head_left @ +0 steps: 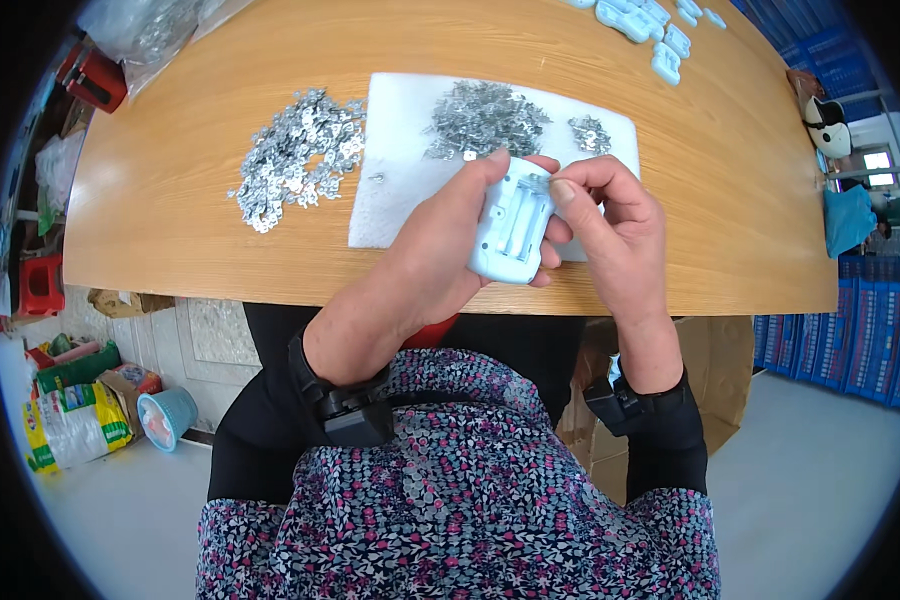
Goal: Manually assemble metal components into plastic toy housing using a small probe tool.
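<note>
My left hand (440, 225) is closed around a light blue plastic housing (510, 225) with an open battery compartment facing up. Its thumb lies along the housing's upper left edge, and fingertips show past the right edge. At the compartment's upper right end, the thumb and forefinger of my right hand (615, 215) are pinched together; whatever sits between them is too small or hidden to make out. Behind the hands, a white foam sheet (400, 130) carries a big heap of small metal contact pieces (490, 118) and a smaller cluster of metal pieces (590, 134).
Flat silver metal pieces (305, 155) are piled on the wooden table (700, 200) left of the foam. More light blue housings (640, 25) lie at the far right. A clear plastic bag (145, 40) and a red container (92, 75) are at the far left. Blue crates (840, 335) stand beyond the table's right side.
</note>
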Available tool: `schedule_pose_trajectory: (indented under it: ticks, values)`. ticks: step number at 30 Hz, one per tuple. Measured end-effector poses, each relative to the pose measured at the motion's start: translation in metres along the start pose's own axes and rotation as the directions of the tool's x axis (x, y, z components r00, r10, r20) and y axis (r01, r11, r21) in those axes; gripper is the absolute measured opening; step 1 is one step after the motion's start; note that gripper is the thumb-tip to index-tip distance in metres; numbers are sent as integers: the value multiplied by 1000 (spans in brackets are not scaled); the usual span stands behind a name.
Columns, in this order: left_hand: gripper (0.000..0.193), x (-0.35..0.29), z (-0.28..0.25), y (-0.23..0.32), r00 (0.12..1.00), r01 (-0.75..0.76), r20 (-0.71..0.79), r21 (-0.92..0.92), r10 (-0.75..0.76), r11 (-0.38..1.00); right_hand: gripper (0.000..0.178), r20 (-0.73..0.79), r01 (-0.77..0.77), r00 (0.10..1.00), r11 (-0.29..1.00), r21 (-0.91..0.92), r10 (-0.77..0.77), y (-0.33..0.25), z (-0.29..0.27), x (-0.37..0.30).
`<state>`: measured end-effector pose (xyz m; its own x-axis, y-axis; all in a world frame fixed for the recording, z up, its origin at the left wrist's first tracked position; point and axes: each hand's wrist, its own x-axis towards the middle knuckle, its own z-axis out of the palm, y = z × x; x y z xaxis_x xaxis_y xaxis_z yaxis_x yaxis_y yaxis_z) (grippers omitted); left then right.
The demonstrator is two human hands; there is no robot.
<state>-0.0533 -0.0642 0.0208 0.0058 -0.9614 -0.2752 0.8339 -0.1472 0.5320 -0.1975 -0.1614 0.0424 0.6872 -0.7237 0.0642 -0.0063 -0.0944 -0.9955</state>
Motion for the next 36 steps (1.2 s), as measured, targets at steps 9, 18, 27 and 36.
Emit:
schedule_pose_trajectory:
  ticks: [9, 18, 27, 36]
  values:
    - [53, -11, -12, 18, 922, -379, -8, -212, 386, 901, 6, 7, -89, 996, 974, 210, 90, 5, 14, -23]
    - [34, -23, -39, 18, 922, -329, 158, -160, 353, 931, 31, 206, -176, 969, 964, 197, 134, 1, 14, -15]
    - [54, -41, -33, 37, 954, 60, 224, 510, -200, 858, 5, 346, 131, 934, 986, -101, -88, -14, 11, -11]
    - [50, -40, -40, 8, 998, 32, 51, 95, -37, 995, 5, 72, 200, 979, 968, -151, -191, 15, 28, -16]
